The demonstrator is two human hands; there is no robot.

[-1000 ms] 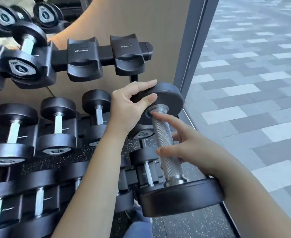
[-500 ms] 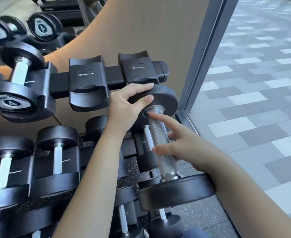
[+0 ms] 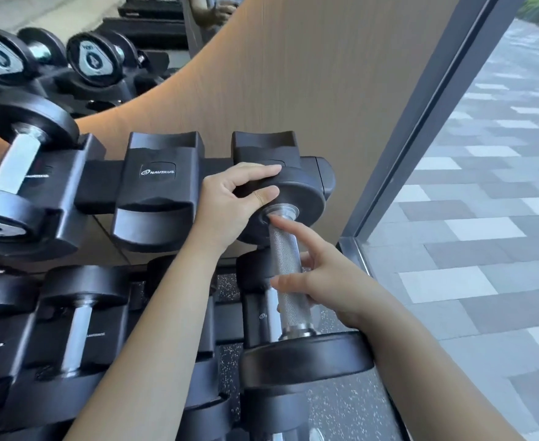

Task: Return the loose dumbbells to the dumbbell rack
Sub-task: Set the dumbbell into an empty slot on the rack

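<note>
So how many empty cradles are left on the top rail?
2: one cradle marked Nautilus beside the left hand, one cradle at the rail's right end behind the held dumbbell. Further left is cut off.

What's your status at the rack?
Left hand gripping dumbbell far head, right hand under handle. Dumbbell at empty end cradle, not seated. Nothing blocking.

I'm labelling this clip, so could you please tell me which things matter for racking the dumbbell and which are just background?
In play: held dumbbell, left hand, right hand, empty top-tier cradle.
Background: racked dumbbells, mirror, window frame.
</note>
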